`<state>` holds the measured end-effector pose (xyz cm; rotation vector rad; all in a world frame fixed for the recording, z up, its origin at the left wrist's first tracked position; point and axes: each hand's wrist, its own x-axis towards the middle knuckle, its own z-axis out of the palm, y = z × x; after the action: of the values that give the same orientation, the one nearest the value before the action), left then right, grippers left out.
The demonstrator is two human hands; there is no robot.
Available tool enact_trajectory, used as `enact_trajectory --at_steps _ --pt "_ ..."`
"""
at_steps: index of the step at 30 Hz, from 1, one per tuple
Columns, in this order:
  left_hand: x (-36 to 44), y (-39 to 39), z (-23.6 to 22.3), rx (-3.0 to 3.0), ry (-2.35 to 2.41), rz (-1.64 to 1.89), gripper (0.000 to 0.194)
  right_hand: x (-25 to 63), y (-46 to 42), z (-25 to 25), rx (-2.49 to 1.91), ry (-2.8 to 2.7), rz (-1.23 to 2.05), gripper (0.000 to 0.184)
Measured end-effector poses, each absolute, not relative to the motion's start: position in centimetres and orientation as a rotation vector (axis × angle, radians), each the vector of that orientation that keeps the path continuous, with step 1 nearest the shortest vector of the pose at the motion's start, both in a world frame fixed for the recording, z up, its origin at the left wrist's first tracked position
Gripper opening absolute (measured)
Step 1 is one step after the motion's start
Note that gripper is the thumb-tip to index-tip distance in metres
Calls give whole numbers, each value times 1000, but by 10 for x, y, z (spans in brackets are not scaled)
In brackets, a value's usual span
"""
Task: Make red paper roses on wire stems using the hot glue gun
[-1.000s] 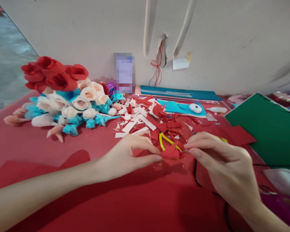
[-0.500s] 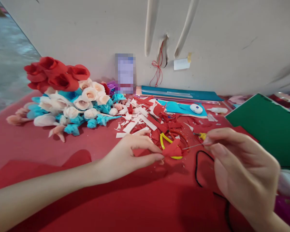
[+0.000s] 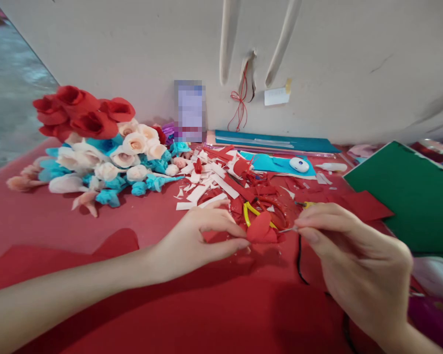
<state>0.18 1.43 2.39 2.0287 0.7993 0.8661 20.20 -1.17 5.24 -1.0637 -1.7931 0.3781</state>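
Between the thumb and fingers of my left hand (image 3: pixel 192 241) is a small red paper flower (image 3: pixel 260 230), its petals curved. My right hand (image 3: pixel 365 265) is closed in a pinch on a thin pale strand (image 3: pixel 288 229) that runs to the flower's right side; whether it is wire or thread I cannot tell. Just behind the flower lie pliers with yellow handles (image 3: pixel 248 214), partly covered by it. Red and white paper scraps (image 3: pixel 217 182) are heaped beyond my fingers. A black cord (image 3: pixel 300 260) lies beside my right hand.
Finished paper flowers, red (image 3: pixel 77 115), white and blue, are piled at the left. A green board (image 3: pixel 409 196) leans at the right. Farther back are a white oval object (image 3: pixel 299 165) on blue sheets, a small white bottle (image 3: pixel 332 167) and the pale wall (image 3: pixel 133 49).
My right hand has moved left and closer to the flower, so less of the strand shows between them. The red flower has turned slightly in my left hand, which has hardly moved.
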Motion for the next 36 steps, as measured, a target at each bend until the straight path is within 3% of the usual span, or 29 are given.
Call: enact_trajectory --at_steps 16,21,25,36 --pt "4 13 26 1933 831 881 14 202 -17 41 -964 -1859 568 30" --pt "4 11 25 1604 851 986 10 197 -14 37 -1052 -1614 646 21" --pt "7 8 24 1372 848 1005 10 186 -13 30 -1127 -1819 804 13" --pt "12 -4 26 1249 743 884 14 172 -23 25 -953 -1890 947 15"
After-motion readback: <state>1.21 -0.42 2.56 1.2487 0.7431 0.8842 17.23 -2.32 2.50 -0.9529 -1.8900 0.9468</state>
